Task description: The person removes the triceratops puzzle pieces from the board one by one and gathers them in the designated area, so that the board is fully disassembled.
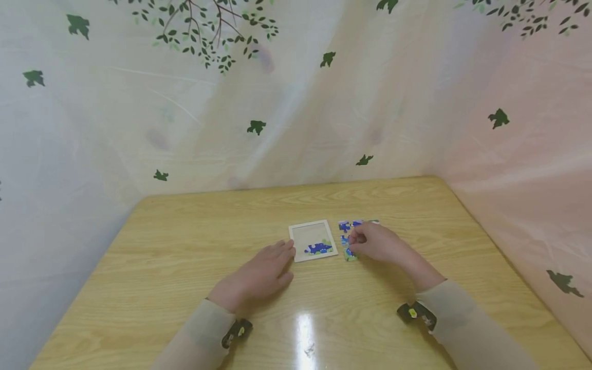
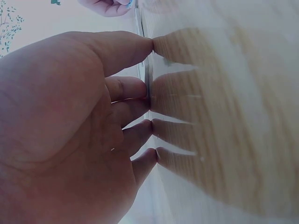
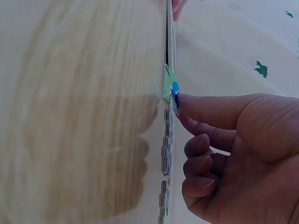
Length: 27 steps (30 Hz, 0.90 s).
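Cloth (image 1: 60,154) w/ dk green bird-like prints hangs at far L; we see it run behind the wood-grain table (image 1: 194,221) & along the R side too. Moving R, we get a pale sleeve (image 1: 199,329) w/ a blk wrist device (image 1: 237,331) at its cuff, then the L hand (image 1: 261,275): palm down, fingers extended, holding nothing, tips on the tabletop & at the L edge of the white puzzle frame (image 1: 307,223). Inside, approx. along the bottom & toward the R corner, we find joined blue/green pieces (image 1: 319,248); bare backing above. Just R of the frame, loose pieces (image 1: 344,226) lie on the table, some hidden by the R hand (image 1: 379,241). That hand's thumb & forefinger pinch a green-and-blue piece (image 3: 168,84), tilted, w/ its other fingers curled in. Far R, we've a 2nd device (image 1: 417,314) & matching sleeve.
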Tool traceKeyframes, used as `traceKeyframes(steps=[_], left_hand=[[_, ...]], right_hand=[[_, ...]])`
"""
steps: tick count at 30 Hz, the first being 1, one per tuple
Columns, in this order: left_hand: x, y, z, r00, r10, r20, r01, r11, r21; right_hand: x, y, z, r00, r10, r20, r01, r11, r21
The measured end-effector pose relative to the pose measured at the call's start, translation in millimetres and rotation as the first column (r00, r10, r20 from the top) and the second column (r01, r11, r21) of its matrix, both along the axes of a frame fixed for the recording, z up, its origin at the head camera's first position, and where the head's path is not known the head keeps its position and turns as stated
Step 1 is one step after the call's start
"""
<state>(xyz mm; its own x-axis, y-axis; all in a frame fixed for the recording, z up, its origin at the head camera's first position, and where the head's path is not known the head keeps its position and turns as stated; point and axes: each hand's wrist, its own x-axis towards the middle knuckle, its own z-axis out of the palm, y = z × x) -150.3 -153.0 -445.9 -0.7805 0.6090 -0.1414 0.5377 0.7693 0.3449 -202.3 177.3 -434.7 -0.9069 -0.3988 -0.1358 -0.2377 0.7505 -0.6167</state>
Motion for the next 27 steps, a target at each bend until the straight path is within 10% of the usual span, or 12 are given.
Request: traceKeyframes(steps=[27], left_hand=[[0.6,0.7,1.2,1.000,0.001,-0.007,-0.001,1.000,-0.006]], right_hand=[[1.2,-2.5,-2.1,1.000,-0.020,-0.002,0.020,0.998,0.059]])
